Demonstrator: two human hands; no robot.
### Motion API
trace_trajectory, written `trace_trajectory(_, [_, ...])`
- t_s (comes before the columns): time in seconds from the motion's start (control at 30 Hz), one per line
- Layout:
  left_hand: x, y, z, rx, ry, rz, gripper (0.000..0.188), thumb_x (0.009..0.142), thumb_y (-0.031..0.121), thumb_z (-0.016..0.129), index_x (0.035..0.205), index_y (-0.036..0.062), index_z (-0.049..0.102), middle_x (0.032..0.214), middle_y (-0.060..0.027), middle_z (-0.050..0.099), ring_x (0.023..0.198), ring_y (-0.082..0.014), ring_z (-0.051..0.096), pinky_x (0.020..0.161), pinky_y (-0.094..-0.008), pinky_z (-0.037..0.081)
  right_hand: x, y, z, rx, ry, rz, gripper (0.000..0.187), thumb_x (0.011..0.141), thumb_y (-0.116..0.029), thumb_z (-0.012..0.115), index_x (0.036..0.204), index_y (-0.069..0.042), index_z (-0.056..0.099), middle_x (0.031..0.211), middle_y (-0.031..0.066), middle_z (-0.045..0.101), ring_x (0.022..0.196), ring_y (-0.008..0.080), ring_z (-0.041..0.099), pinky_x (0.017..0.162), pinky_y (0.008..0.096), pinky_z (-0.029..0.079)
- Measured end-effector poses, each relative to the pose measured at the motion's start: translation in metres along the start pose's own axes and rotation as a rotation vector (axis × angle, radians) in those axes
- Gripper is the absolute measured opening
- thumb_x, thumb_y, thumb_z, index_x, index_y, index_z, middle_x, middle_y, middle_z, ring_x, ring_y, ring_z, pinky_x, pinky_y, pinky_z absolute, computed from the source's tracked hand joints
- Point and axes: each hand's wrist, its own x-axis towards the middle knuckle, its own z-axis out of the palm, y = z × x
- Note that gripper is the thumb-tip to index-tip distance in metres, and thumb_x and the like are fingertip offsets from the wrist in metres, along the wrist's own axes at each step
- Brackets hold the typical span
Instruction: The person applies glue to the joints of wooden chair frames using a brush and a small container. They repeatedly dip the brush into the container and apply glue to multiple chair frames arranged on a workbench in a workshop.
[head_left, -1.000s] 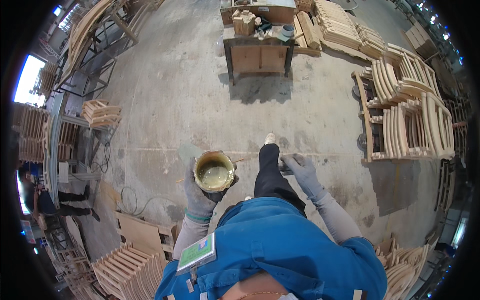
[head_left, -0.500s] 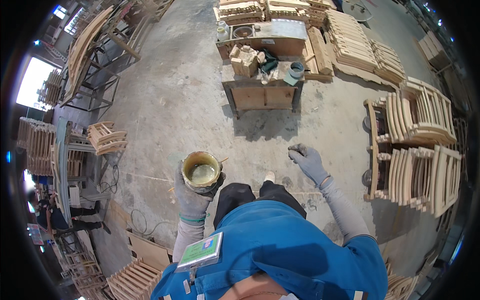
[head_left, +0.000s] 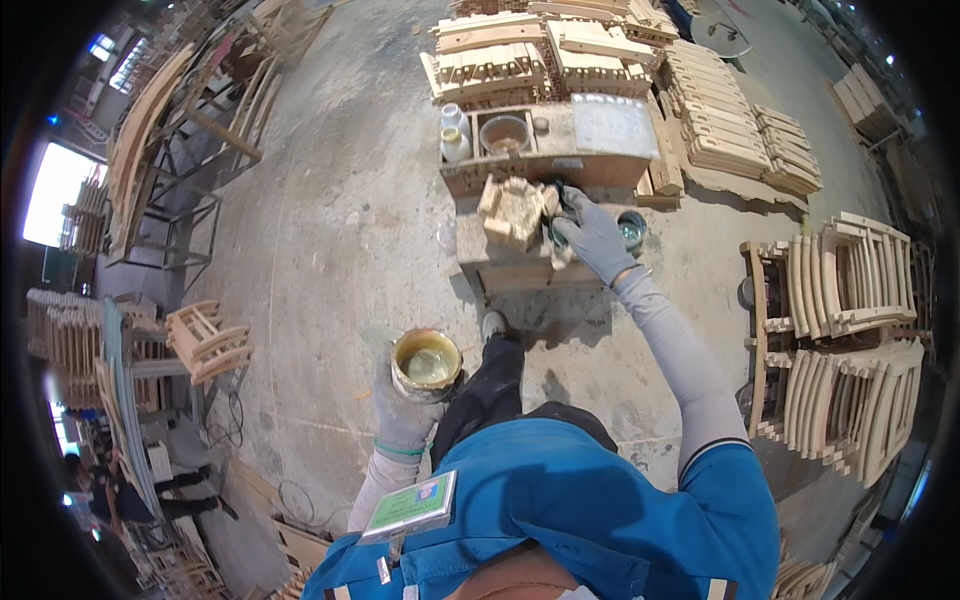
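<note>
My left hand (head_left: 403,408), in a grey glove, holds a round pot (head_left: 426,362) from below and the side. Yellowish stains coat the pot's rim, and pale liquid lies inside. My gloved right hand (head_left: 592,237) reaches over the small workbench (head_left: 530,276), thumb and fingers apart. Its fingertips are at a dark green cloth-like bundle (head_left: 557,236), mostly hidden beneath the hand. Left of the hand sits a block-like piece of pale wood (head_left: 514,214), blotched with yellow. A small cup with dark contents (head_left: 631,230) stands to the hand's right.
Behind, a raised wooden shelf (head_left: 600,165) carries white bottles (head_left: 455,145), a clear bowl (head_left: 503,134) and a pale sheet (head_left: 614,124). Stacked wooden parts (head_left: 715,110) lie farther back. Chair-like frames (head_left: 850,290) stand at right, another wooden frame (head_left: 208,342) at left. A person (head_left: 125,492) is at far left.
The workbench is nearer in view. My right hand has moved forward from above the floor to the dark green bundle. My left hand still holds the pot.
</note>
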Motion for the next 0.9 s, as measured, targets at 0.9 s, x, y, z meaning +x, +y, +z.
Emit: trace_trajectory(0.9, [0.264, -0.078, -0.048, -0.387, -0.128, -0.452, 0.046, 0.085, 0.027, 0.059, 0.120, 0.0038, 0.040, 0.115, -0.0120, 0.051, 0.105, -0.0249, 0.054, 0.085, -0.0414, 0.049, 0.247, 0.066, 0.073, -0.334, -0.259, 0.236, 0.019, 0.081, -0.019, 0.052, 0.089, -0.005, 0.060, 0.081, 0.0188, 0.063, 0.076, 0.0356, 0.061, 0.066, 0.0454, 0.048])
